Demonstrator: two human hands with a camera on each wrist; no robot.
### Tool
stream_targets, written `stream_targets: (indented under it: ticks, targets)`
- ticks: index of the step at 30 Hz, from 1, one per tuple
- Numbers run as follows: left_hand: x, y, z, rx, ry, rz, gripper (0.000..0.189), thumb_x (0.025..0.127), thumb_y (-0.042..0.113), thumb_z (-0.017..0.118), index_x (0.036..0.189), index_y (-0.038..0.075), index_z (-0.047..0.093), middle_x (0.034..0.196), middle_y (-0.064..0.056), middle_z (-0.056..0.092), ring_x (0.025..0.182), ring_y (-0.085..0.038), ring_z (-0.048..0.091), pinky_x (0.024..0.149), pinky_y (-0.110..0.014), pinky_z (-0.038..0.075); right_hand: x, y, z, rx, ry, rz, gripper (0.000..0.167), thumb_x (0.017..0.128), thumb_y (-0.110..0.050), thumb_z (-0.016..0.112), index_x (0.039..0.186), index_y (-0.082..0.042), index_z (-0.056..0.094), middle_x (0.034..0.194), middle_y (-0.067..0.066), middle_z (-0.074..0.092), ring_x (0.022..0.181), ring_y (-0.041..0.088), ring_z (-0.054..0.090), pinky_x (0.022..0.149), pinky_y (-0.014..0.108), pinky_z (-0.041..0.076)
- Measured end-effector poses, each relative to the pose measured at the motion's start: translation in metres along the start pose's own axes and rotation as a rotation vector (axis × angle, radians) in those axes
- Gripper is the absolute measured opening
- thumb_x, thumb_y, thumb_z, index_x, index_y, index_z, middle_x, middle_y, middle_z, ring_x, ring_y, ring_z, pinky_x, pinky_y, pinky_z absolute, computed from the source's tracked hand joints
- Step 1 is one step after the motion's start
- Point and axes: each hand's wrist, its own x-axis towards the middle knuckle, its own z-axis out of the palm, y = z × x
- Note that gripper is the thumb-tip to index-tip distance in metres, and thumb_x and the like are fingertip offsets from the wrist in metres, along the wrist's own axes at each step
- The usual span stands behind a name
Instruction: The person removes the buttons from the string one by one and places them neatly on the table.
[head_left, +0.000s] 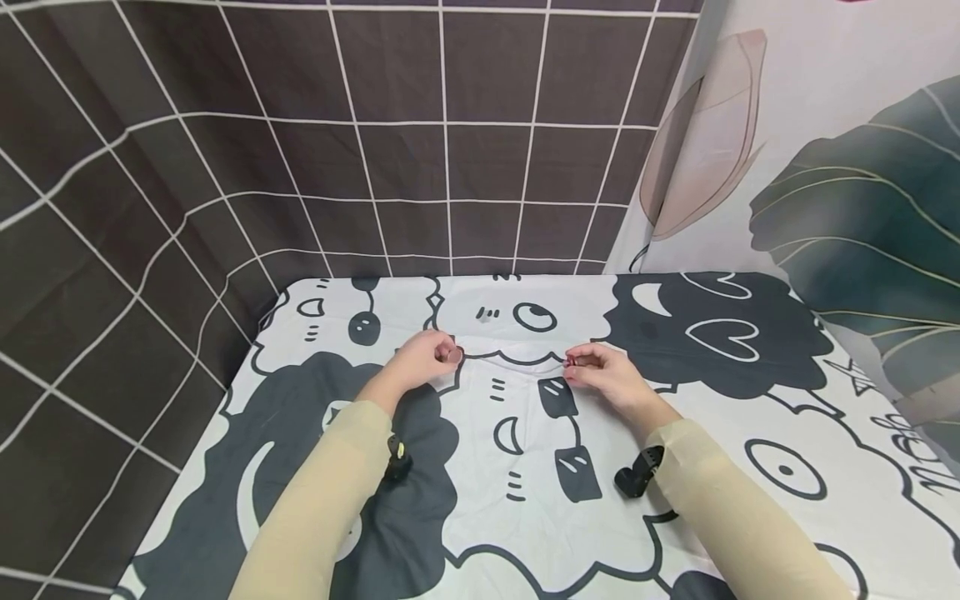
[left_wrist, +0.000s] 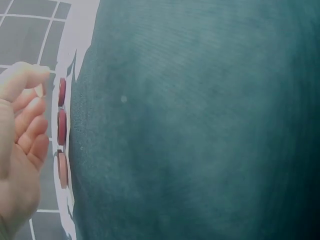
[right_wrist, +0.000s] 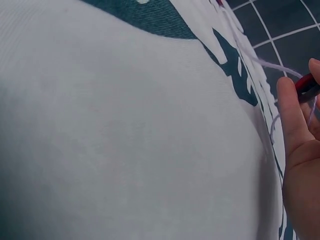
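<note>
Above the cloth, my right hand pinches a dark red disc between thumb and fingertips. A thin lilac cord runs up to that disc, and a loop of it hangs below the fingers; whether it passes through the disc is hidden. My left hand is to the left, thumb and index fingertips together; what lies between them cannot be made out. Close to its fingers in the left wrist view, two dark red discs and a pinkish-brown disc appear edge-on in a row.
A white and dark grey cloth with cartoon faces covers the table. Behind and to the left hangs a dark grid-patterned curtain. A leaf-print curtain hangs at the right. Dark wrist cameras sit on both wrists.
</note>
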Motion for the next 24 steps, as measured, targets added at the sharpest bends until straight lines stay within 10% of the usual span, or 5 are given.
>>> stream_targets:
  ticks: [8, 24]
  targets:
    - [0.0000, 0.0006, 0.0021, 0.205, -0.047, 0.062, 0.015, 0.081, 0.020, 0.064, 0.092, 0.009, 0.064, 0.092, -0.003, 0.057, 0.092, -0.022, 0.049, 0.085, -0.037, 0.041, -0.0001, -0.0003, -0.0001, -0.010, 0.000, 0.011, 0.043, 0.083, 0.004, 0.063, 0.118, 0.020, 0.045, 0.101, 0.022, 0.060, 0.083, 0.009, 0.064, 0.077, 0.029, 0.053]
    - [-0.0033, 0.0029, -0.0007, 0.294, -0.042, 0.014, 0.016, 0.079, 0.026, 0.068, 0.085, 0.013, 0.062, 0.091, -0.002, 0.055, 0.092, -0.024, 0.047, 0.086, -0.043, 0.038, 0.0014, 0.0012, 0.0004, -0.008, -0.008, 0.007, 0.040, 0.084, 0.005, 0.061, 0.117, 0.021, 0.045, 0.099, 0.022, 0.061, 0.082, 0.010, 0.065, 0.076, 0.028, 0.053]
